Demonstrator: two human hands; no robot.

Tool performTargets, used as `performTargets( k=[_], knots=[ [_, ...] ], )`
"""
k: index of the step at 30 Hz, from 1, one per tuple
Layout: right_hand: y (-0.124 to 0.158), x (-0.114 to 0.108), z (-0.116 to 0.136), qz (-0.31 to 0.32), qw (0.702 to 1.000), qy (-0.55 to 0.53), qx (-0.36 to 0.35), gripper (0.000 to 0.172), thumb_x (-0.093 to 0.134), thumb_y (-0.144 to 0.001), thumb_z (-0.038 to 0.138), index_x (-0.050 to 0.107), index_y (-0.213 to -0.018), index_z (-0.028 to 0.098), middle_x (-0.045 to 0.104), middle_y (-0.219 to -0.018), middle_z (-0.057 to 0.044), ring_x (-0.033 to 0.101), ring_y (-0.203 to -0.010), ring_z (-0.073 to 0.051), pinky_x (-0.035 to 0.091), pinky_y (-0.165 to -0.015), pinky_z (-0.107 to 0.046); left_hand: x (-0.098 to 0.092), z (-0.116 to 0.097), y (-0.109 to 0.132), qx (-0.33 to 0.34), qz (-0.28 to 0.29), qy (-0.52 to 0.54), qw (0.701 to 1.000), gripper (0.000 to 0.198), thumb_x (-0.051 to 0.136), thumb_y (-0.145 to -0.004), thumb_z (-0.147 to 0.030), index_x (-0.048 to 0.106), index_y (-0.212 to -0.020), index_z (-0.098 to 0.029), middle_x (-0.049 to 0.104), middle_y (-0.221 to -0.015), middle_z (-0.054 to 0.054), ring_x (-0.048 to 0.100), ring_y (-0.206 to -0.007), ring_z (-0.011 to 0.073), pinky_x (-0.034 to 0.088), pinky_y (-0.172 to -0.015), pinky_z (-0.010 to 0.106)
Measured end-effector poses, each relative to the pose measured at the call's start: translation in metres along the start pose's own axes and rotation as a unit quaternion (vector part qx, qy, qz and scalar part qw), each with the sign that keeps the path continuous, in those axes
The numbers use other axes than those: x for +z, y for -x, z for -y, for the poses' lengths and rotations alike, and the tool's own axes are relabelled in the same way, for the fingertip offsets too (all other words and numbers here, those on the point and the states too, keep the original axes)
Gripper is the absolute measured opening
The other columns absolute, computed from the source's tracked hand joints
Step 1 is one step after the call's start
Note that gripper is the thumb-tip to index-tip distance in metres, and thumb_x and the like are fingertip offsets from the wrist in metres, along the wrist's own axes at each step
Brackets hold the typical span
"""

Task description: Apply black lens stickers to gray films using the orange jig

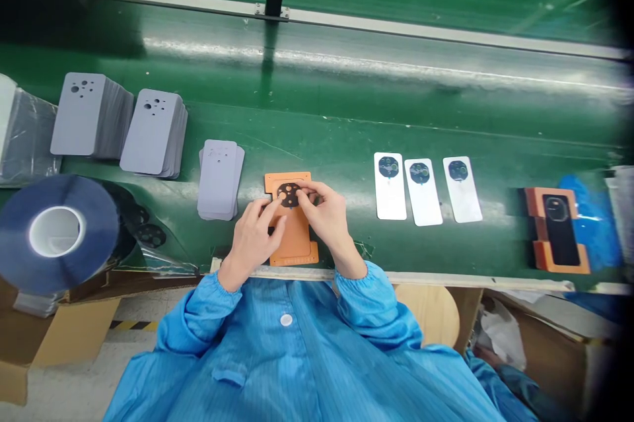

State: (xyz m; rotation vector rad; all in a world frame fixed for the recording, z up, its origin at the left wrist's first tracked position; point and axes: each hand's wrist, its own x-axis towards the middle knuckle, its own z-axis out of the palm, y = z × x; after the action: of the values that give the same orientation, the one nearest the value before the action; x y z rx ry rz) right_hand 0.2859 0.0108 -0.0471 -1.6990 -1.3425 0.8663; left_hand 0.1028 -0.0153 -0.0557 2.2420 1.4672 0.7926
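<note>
An orange phone-shaped fixture [290,237] lies flat on the green bench in front of me. At its upper end is a round black camera sticker [288,195] with several holes. My right hand [327,211] pinches the sticker's right edge between thumb and fingers. From the left, my left hand [255,234] rests over the fixture with its fingers apart, the index fingertip touching the sticker's left side. Part of the fixture's left edge is hidden by that hand. Just left of it lies a small pile of grey phone-shaped sheets [218,177].
Two taller stacks of grey sheets [76,118] stand farther left, behind a large film roll [106,230]. Three white phone back panels [389,197] lie to the right. Beyond them is another orange fixture [539,230] holding a black phone-shaped piece [563,240], beside blue plastic [597,224].
</note>
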Motion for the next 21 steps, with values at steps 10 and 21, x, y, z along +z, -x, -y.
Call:
performTargets(
  k=[10,21],
  knots=[
    [-0.002,-0.003,-0.005,0.005,0.992,0.095,-0.08,0.028,0.061,-0.096,0.026,0.082,-0.115,0.026,0.061,-0.097,-0.008,0.06,-0.085,-0.021,0.054,-0.077,-0.036,-0.001,-0.003,-0.003,-0.008,-0.005,-0.012,1.0,0.034,0.058,-0.1,-0.028,0.065,-0.133,-0.019,0.067,-0.121,0.013,0.069,-0.1,0.0234,0.059,-0.086,0.035],
    [-0.002,-0.01,0.002,0.047,0.975,0.198,-0.09,0.032,0.056,-0.102,0.026,0.08,-0.122,0.027,0.056,-0.1,-0.009,0.061,-0.088,-0.023,0.053,-0.076,-0.037,-0.019,0.01,-0.012,0.083,0.079,-0.035,0.993,0.041,0.05,-0.104,-0.026,0.063,-0.143,-0.021,0.069,-0.143,0.012,0.069,-0.09,0.0248,0.059,-0.083,0.041]
  ],
)
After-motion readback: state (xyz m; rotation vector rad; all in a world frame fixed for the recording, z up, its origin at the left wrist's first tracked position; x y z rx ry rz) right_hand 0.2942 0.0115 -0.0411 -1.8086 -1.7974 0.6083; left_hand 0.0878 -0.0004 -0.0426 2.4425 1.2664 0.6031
